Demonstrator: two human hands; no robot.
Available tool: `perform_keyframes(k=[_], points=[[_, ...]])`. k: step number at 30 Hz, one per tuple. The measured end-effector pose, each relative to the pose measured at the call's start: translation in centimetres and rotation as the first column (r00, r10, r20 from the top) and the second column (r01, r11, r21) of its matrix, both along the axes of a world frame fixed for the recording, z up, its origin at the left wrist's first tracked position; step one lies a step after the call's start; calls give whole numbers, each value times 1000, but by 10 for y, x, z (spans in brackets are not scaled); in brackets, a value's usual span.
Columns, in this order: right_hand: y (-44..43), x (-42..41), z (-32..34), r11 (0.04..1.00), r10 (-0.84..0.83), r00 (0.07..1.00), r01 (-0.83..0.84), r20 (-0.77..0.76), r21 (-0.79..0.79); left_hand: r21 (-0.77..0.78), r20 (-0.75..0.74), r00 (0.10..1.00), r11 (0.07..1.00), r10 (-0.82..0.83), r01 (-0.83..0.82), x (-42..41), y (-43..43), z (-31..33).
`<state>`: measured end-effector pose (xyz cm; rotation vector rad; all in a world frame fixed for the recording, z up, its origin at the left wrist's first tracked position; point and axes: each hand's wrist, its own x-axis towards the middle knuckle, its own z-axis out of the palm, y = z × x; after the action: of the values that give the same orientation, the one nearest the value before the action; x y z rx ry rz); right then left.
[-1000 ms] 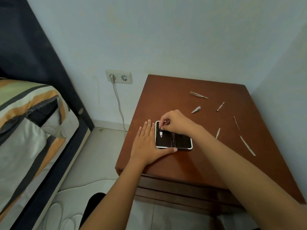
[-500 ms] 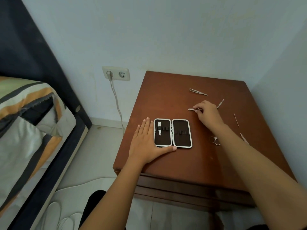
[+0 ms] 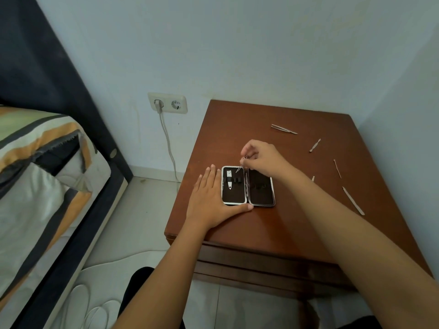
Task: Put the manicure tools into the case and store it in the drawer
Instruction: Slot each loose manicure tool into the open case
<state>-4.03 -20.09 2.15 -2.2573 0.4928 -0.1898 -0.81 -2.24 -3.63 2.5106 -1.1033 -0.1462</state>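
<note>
The black manicure case (image 3: pixel 260 186) lies open on the brown nightstand (image 3: pixel 273 229). One silver tool (image 3: pixel 229 181) sits strapped in its left half. My left hand (image 3: pixel 209 203) lies flat on the tabletop against the case's left side, thumb along its near edge. My right hand (image 3: pixel 262 159) pinches a small metal clipper (image 3: pixel 240 167), its tip just above the far end of the left half. Loose on the table to the right lie tweezers (image 3: pixel 283 129), a short pusher (image 3: pixel 314 145), a thin stick (image 3: pixel 337 168) and a long file (image 3: pixel 353 200). The drawer front (image 3: pixel 261 264) is shut.
A bed with striped bedding (image 3: pixel 35 186) and a dark headboard stands at the left. A wall socket (image 3: pixel 167 104) with a plugged cable is on the wall behind. The right wall runs close along the nightstand's right edge.
My right hand left the case, picked up the small clipper from the middle of the table, and has brought it back over the case's left half. My left hand stayed put.
</note>
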Motion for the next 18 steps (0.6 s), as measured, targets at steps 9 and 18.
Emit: perform_keyframes(k=[9, 18], points=[[5, 12, 7, 981, 23, 988, -53, -155, -188, -13, 18, 1000, 1000, -6, 6, 1, 0, -1], [18, 1, -17, 969, 12, 999, -22, -41, -245, -11, 21, 1000, 1000, -5, 5, 1, 0, -2]])
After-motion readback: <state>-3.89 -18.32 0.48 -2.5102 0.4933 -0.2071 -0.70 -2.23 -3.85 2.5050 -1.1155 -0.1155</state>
